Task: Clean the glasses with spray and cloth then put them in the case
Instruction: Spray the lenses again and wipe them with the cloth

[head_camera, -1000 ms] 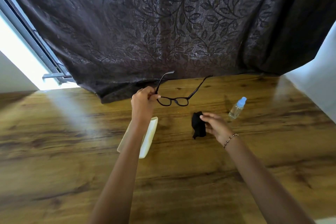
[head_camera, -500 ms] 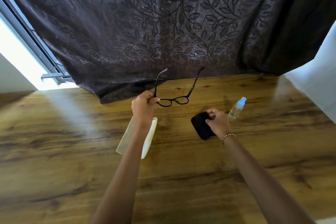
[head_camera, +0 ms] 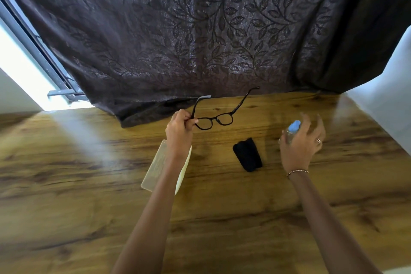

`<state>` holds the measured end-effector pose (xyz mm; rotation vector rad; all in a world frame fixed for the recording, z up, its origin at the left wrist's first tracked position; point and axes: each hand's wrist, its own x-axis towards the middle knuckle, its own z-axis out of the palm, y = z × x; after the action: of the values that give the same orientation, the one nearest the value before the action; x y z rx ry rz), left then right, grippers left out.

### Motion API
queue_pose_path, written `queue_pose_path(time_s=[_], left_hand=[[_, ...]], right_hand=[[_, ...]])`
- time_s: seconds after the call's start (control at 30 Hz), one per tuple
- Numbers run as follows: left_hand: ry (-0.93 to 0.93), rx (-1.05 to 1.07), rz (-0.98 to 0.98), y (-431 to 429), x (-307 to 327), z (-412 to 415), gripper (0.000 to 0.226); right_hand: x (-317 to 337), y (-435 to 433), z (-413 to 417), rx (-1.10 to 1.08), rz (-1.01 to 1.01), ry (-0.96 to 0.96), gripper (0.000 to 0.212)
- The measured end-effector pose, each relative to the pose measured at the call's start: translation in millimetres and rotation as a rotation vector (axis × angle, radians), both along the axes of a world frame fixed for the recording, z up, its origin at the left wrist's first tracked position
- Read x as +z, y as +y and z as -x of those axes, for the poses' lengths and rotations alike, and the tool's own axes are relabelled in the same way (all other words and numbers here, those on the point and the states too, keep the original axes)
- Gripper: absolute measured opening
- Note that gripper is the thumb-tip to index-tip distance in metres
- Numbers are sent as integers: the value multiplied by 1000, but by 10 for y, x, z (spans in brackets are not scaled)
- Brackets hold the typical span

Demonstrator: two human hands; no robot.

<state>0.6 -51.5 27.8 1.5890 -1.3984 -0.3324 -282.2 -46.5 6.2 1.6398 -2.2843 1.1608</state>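
Head view: a wooden bench [head_camera: 66, 184] seen from above, with two bare forearms reaching in from the bottom edge.
Left hand [head_camera: 179, 131]: raised above the bench, fingers curled, pinching the glasses at the hinge of one temple.
Glasses [head_camera: 214, 119]: dark frame held in the air, with both temples unfolded and pointing away toward the curtain.
Right hand [head_camera: 300, 147]: blurred, fingers spread and fairly straight at the spray bottle. Whether it touches the bottle cannot be told.
Spray bottle [head_camera: 291, 130]: clear with a blue cap, on the right of the bench, partly hidden by that hand.
Cloth [head_camera: 248, 154]: black and folded, lying on the bench between the two hands, apart from both.
Case [head_camera: 155, 165]: pale, lying on the bench beneath the left forearm, which covers its middle.
Around: a dark leaf-patterned curtain [head_camera: 200, 29] drapes onto the bench's far edge. A bright window [head_camera: 22, 69] is at the left. There is a bracelet [head_camera: 297, 171] on the right wrist and a ring [head_camera: 318, 141] on one finger.
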Motion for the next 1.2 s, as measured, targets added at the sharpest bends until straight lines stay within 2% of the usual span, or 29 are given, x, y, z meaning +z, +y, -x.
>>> queue_pose_path(time_s=[0.1,0.23,0.37,0.47,0.6,0.63,0.8,0.9,1.0,1.2], left_hand=[[2,-7,32,3,20,3,19],[6,-21,67,10,34,14,19],[36,-24,112,32,32,20,15],[71,-22,126,74,31,29,13],[84,-9,92,144,-18,59,11],[91,-5,81,166,-34,73,11],[93,-2,41,253,-87,172,14],[96,-13,53,289,-93,219,10],[113,-6,73,294,-120,229,6],[120,-10,94,295,-191,229,3]], right_hand=[[-44,-39,95,138,-32,-202,51],[-93,-99,164,294,-71,-195,44],[-63,-149,169,340,-40,-247,47],[42,-45,46,317,-34,-473,39],[56,192,-293,307,-184,-896,32],[43,270,-381,353,-215,-904,33],[-9,527,-859,668,-190,-465,50],[78,532,-1071,727,-117,-261,51],[205,479,-1191,752,-99,-187,51],[307,311,-1268,766,-186,-128,57]])
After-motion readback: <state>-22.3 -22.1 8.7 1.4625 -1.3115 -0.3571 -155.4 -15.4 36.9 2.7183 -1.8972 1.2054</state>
